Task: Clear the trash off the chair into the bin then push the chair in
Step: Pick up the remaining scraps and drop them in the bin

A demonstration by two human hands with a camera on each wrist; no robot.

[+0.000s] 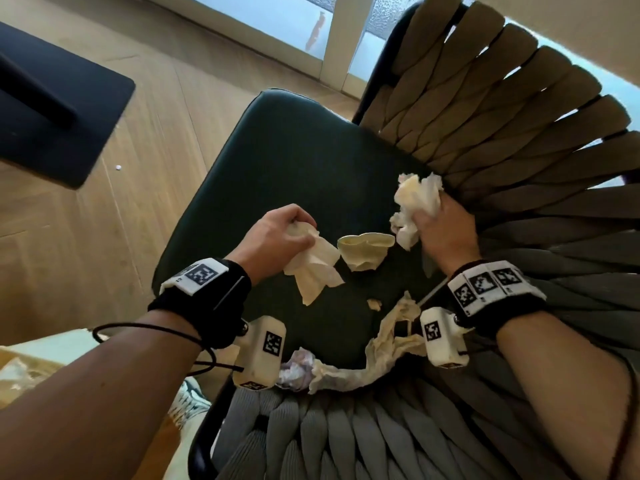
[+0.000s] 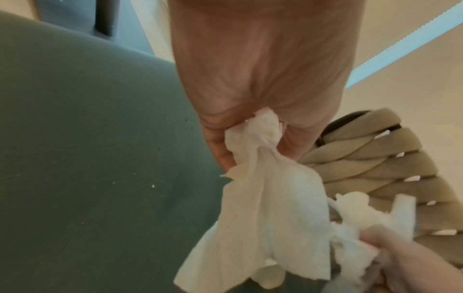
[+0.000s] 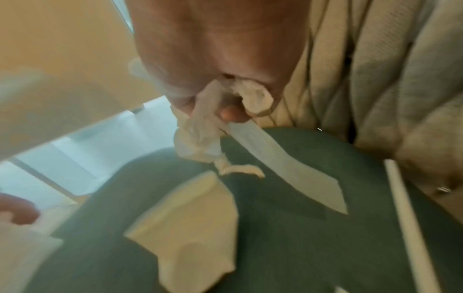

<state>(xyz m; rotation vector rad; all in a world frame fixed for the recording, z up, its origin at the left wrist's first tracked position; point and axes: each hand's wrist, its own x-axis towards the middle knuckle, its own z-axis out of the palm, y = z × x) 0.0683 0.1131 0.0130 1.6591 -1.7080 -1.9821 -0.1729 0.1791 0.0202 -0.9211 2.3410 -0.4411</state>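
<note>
**Both Hands Full as Chair Clean-Up Gets Under Way**

A person is leaning over a green-cushioned chair point(image 1: 294, 161), gathering paper trash from its seat. The left hand point(image 1: 277, 237) is curling its fingers around a white tissue point(image 1: 315, 271), most of which is hanging loose below the fist and trailing toward the cushion. The right hand point(image 1: 446, 233) is clutching a crumpled wad of tissues point(image 1: 415, 199) close to the woven rope backrest point(image 1: 502, 116), with a flat paper strip point(image 3: 288, 170) dangling from under its thumb in the right wrist view.

Plenty is lying uncollected: a crushed paper cup point(image 1: 363, 251) between the two hands, a small scrap point(image 1: 374, 304) nearer the person, a long twisted napkin point(image 1: 384, 344) and a crumpled ball point(image 1: 298, 370) at the seat's near edge, and a white straw point(image 3: 411, 218) beside the backrest. The bin itself cannot be made out with certainty (a pale container at the lower left of the head view may be it).

The risks look plain enough. The left hand's tissue is held only by one bunched end, so a quick swing toward the bin could tear it or let it slip to the wooden floor point(image 1: 104, 220). The dangling strip could likewise fall free of the right hand. Reaching for the cup with fists already full could loosen either bundle, and a trailing tissue could sweep the small scrap off the cushion. The straw, lying against the backrest, is easy to overlook before the chair is pushed in.
</note>
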